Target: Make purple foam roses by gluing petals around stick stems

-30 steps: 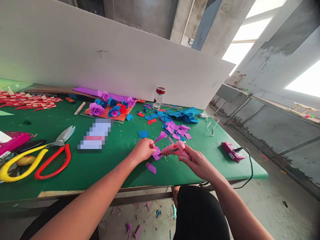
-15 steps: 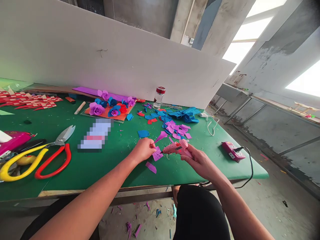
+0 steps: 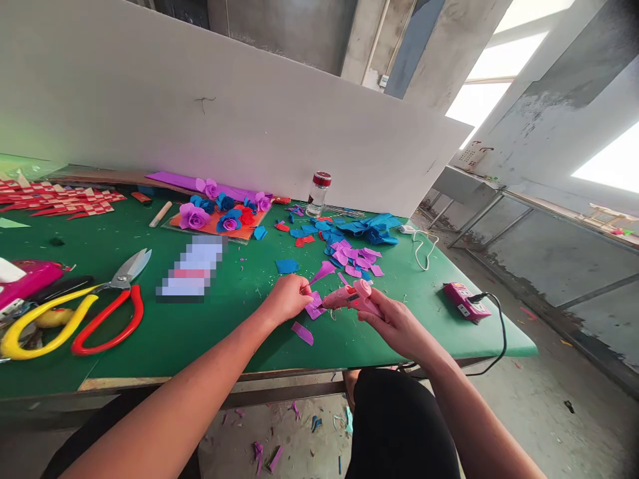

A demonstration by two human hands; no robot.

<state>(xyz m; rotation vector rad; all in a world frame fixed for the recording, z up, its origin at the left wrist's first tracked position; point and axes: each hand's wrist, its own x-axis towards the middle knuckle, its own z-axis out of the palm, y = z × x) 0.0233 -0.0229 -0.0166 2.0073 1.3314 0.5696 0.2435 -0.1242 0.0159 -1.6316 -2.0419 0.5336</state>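
My right hand [image 3: 394, 319] is wrapped round the handle of a pink glue gun [image 3: 355, 297], whose nozzle points left and meets a small purple paper piece [image 3: 314, 307]. Closed in a pinch, my left hand [image 3: 289, 297] grips the purple paper at its left edge. A longer purple strip [image 3: 323, 271] sticks out just beyond those fingertips; whether they hold it as well, I cannot tell. On the green table below lies a loose purple petal [image 3: 302, 333], and a blue paper piece [image 3: 287, 267] is just above my left hand.
Purple petals [image 3: 352, 256] and blue paper [image 3: 372, 228] are heaped behind the glue gun, near a red-lidded jar [image 3: 318, 194]. Finished paper flowers [image 3: 194, 216] stand at back left. Large scissors [image 3: 120, 283] lie left; a power strip [image 3: 464, 303] sits right.
Both hands stay almost in place. The glue gun has shifted very slightly, its nozzle still at the purple paper piece.
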